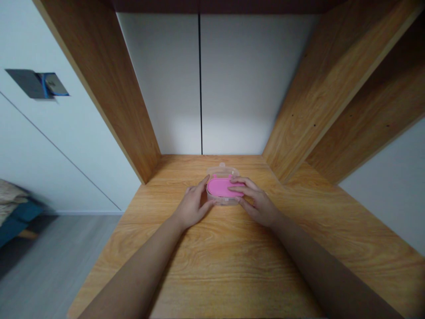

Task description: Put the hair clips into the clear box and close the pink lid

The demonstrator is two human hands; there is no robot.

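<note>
A small clear plastic box (227,201) stands on the wooden desk, with a pink oval lid-like piece (219,187) lying level across its top. Behind it rises a clear hinged cover (223,170), tilted back and open. My left hand (193,204) grips the box's left end, thumb at the front and fingers at the back. On the right, my right hand (260,204) rests its fingers over the pink piece, while its thumb touches the box's front right edge. The inside of the box is hidden under the pink piece.
The wooden desk (226,266) runs back to a white panel wall (232,88). Upright wooden boards stand at the left (109,88) and right (318,97). On the left wall is an opened socket plate (36,83) with blue wires; blue furniture (20,217) stands below.
</note>
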